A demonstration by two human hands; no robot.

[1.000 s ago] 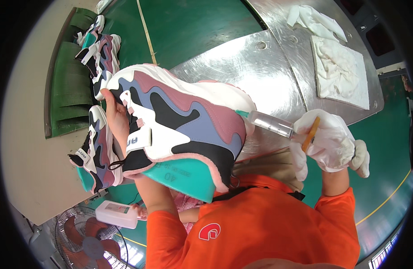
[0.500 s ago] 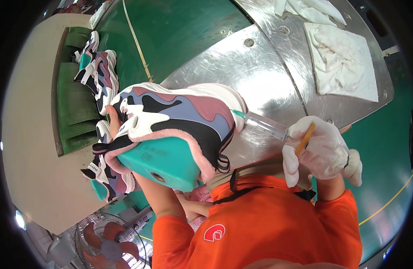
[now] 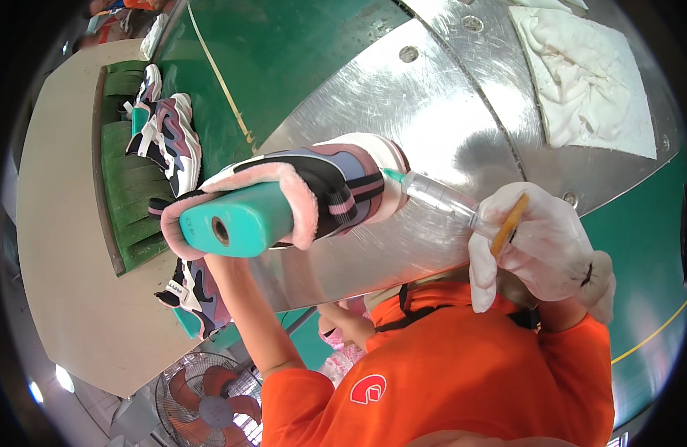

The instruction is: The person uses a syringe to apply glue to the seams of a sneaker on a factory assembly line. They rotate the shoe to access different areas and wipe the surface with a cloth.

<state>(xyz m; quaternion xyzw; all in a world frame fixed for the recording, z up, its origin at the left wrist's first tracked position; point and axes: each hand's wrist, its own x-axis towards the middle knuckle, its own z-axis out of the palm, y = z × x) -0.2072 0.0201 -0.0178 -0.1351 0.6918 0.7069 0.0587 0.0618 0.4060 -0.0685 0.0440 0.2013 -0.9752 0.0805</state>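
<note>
A sneaker [image 3: 354, 182] in white, black, pink and purple is tilted over the metal table, with its heel toward my right. A turquoise shoe last [image 3: 235, 220] fills its pink-lined opening. My left forearm reaches up behind the shoe and supports it; the fingers of that hand are hidden. In a white glove, my right hand [image 3: 544, 242] is closed around a clear syringe [image 3: 440, 197]. Its green tip [image 3: 392, 175] meets the heel where the upper joins the white sole. A yellowish-brown strip [image 3: 509, 224] shows at the gloved fingers.
Sneakers on lasts [image 3: 181, 138] line the conveyor's green flap strip [image 3: 131, 194] at left. Another sneaker [image 3: 202, 298] lies below them. On the metal table [image 3: 358, 97], a crumpled white cloth [image 3: 589, 82] rests on a white pad at right. A fan [image 3: 213, 410] stands lower left.
The sneaker has turned, so its back heel now faces up more and its side shows less. My left thumb has gone out of sight. The syringe tip stays at the heel's sole edge.
</note>
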